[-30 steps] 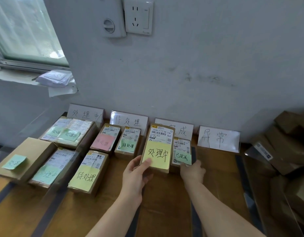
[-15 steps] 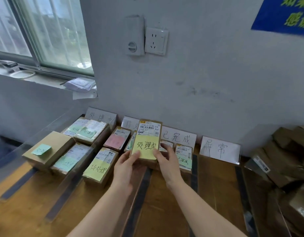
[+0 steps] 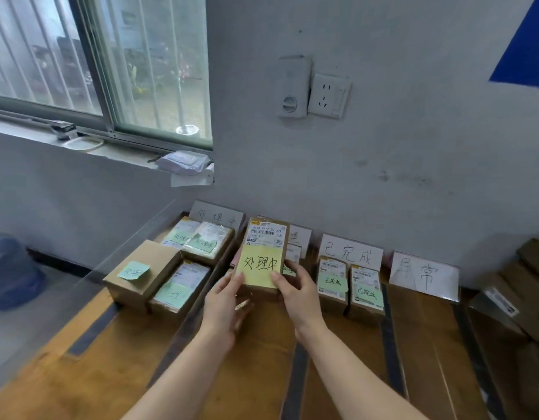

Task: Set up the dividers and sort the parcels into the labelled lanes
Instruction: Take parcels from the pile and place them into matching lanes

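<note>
Although the grey wall [image 3: 383, 162] and its window [image 3: 95, 56] filled most of the view, the work was lower down, on a wooden table [image 3: 95, 383] that stood against this wall. Dark tape strips [image 3: 298, 374] ran across the tabletop toward the wall and marked lanes, and a clear divider [image 3: 134, 234] stood upright along the left side of the table. At the right edge lay a loose pile of brown parcels [image 3: 519, 295]. Four white sign cards leaned on the wall behind the lanes: the first sign [image 3: 216, 218] read 处理中, the second sign [image 3: 300, 237] was mostly hidden, the third sign [image 3: 350, 253] read 已完成 and the fourth sign [image 3: 422, 275] read 异常. In the first lane lay several brown boxes [image 3: 201, 242] with green notes, the biggest being a plain box [image 3: 143, 271] nearest to the divider. In the third lane two small parcels [image 3: 331, 283] lay just beside each other, each with a green note. The yellow-note parcel [image 3: 263, 237] was in the air above the second lane, in front of the hidden sign, tilted up so that its face looked at the camera; its yellow note [image 3: 259, 266] read 处理中 under a white shipping label. Both hands grasped it at its lower end: the left hand [image 3: 222, 310] had the thumb on the note's lower left corner and the fingers under the box, and the right hand [image 3: 298, 295] had the thumb on the lower right corner with the fingers curled behind.
</note>
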`<state>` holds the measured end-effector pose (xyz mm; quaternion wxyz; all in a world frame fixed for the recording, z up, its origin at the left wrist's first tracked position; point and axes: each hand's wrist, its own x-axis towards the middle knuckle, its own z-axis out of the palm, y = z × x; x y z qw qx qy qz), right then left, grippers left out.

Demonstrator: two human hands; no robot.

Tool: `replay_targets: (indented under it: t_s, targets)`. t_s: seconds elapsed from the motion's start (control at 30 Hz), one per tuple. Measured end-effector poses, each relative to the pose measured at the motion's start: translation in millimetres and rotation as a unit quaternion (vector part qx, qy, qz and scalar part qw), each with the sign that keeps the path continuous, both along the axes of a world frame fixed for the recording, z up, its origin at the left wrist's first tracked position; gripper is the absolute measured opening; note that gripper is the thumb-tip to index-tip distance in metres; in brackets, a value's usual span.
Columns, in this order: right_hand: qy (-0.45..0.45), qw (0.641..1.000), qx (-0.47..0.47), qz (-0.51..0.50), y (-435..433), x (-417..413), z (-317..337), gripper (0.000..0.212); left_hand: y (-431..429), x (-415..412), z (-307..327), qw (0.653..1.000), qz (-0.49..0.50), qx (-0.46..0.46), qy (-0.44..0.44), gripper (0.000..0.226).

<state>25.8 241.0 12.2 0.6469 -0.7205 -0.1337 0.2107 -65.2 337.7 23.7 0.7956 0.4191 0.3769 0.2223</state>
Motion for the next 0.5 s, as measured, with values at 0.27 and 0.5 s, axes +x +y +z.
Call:
replay_targets:
  t_s: [0.27,0.5]
  targets:
    - [0.019,0.999,0.031,-0.021,60,-66,4,0.027,67,-60,2,0.998,-0.034,0.038,0.024,0.015]
    - [0.017,0.999,0.033,-0.007,94,-104,5,0.035,93,-103,5,0.998,0.004,0.052,0.019,0.021]
